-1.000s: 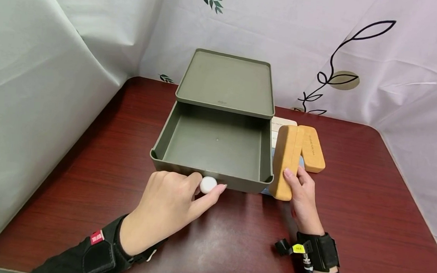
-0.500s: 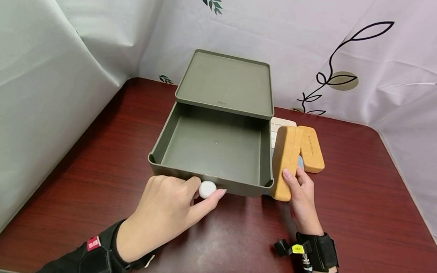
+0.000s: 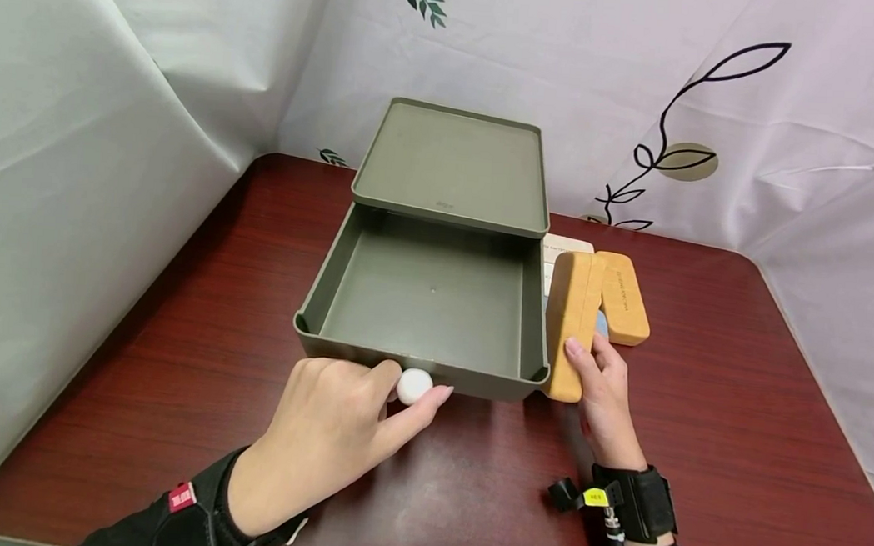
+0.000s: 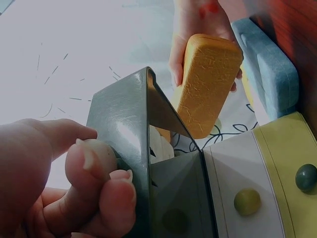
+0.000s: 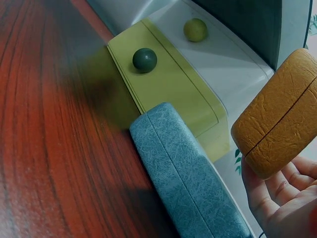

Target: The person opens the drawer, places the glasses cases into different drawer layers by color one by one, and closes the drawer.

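Note:
A grey-green drawer (image 3: 435, 306) stands pulled out from under the flat top (image 3: 455, 161) of a drawer unit; its inside is bare. My left hand (image 3: 332, 438) pinches the round white knob (image 3: 414, 386) on the drawer's front between thumb and fingers. To the right of the drawer, my right hand (image 3: 605, 400) grips an orange glasses case (image 3: 570, 327) by its near end, holding it raised on its long side. The right wrist view shows that same glasses case (image 5: 277, 114) above a blue glasses case (image 5: 183, 168), with thumb and fingers at its lower end.
Another orange case (image 3: 626, 300) lies at the right, near pale boxes (image 3: 568, 246) beside the unit. Below the open drawer sit a white drawer front (image 4: 233, 173) with a yellow-green knob (image 4: 247, 202) and a yellow-green one (image 4: 282, 153) with a dark green knob (image 4: 307, 178).
My left hand has drawn the drawer slightly farther out toward me, its front edge now lower in the head view. My right hand and the glasses case have stayed nearly still.

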The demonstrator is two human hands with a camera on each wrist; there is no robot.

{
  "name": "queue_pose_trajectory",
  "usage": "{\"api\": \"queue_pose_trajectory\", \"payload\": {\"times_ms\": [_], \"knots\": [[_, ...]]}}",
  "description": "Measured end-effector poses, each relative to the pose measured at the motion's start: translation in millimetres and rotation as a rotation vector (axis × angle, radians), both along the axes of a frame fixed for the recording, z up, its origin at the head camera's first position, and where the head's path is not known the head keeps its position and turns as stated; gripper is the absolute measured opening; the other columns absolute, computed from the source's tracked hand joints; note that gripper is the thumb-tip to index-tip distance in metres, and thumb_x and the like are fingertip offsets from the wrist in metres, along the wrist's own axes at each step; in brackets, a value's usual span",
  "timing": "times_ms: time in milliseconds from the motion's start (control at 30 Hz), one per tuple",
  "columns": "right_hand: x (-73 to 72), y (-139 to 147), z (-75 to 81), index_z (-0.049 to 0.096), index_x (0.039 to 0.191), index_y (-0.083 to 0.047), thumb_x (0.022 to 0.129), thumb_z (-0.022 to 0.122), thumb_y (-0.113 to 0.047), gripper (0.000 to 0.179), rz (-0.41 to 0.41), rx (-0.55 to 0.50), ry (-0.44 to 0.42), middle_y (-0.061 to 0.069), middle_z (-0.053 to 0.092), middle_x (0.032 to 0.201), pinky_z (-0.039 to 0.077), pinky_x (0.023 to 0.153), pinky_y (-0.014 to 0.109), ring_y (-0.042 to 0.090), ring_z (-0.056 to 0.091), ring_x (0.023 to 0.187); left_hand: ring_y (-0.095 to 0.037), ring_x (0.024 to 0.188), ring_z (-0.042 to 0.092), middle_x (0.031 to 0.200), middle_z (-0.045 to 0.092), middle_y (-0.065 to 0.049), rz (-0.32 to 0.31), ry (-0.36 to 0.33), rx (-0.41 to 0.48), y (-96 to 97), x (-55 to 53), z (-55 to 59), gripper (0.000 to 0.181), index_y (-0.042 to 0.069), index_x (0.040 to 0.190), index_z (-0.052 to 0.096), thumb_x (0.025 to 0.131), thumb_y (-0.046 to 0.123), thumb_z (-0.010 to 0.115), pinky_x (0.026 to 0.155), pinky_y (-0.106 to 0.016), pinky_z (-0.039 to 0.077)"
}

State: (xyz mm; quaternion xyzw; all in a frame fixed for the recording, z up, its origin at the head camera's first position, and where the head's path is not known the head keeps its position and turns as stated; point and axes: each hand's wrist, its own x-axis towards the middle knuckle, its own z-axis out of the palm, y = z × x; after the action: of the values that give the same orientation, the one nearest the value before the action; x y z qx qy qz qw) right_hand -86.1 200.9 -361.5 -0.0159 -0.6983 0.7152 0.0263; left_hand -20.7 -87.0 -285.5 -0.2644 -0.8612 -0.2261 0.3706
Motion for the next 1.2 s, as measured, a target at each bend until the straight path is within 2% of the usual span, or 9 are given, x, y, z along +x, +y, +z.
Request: {"api": "queue_pose_trajectory", "payload": {"times_ms": [433,800,1200], "knots": [[-2.0,-0.1,-1.4,0.055,0.118,-0.009,0.099,0.052,-0.020,0.023,-0.016,0.005,-0.003,-0.003,0.063,0.091,0.052,0.068,0.021,0.005,0.064,0.075,-0.003,0.046,0.008,0.036,0.023,0.005,-0.013,0.019,0.011,0.6,3.3,0.6,0.057,0.019,0.051,0.030,0.097,0.048,0.045,0.045,-0.015,0.006],[-1.9,0.3,-1.5,0.054,0.121,-0.009,0.099,0.052,-0.020,0.024,-0.007,0.002,-0.002,-0.003,0.065,0.093,0.053,0.069,0.022,0.005,0.066,0.078,-0.002,0.044,0.010,0.036,0.023,0.006,-0.012,0.011,0.008,0.8,6.9,0.3,0.057,0.019,0.051,0.030,0.097,0.048,0.046,0.045,-0.015,0.006],[-0.7,-0.7,-0.3,0.056,0.118,-0.010,0.099,0.052,-0.021,0.022,-0.016,0.000,0.006,-0.003,0.065,0.090,0.053,0.068,0.022,0.007,0.064,0.076,-0.003,0.046,0.008,0.036,0.023,0.005,-0.004,0.017,0.010,1.6,9.0,-5.4,0.058,0.019,0.051,0.030,0.097,0.049,0.045,0.045,-0.015,0.006]]}}
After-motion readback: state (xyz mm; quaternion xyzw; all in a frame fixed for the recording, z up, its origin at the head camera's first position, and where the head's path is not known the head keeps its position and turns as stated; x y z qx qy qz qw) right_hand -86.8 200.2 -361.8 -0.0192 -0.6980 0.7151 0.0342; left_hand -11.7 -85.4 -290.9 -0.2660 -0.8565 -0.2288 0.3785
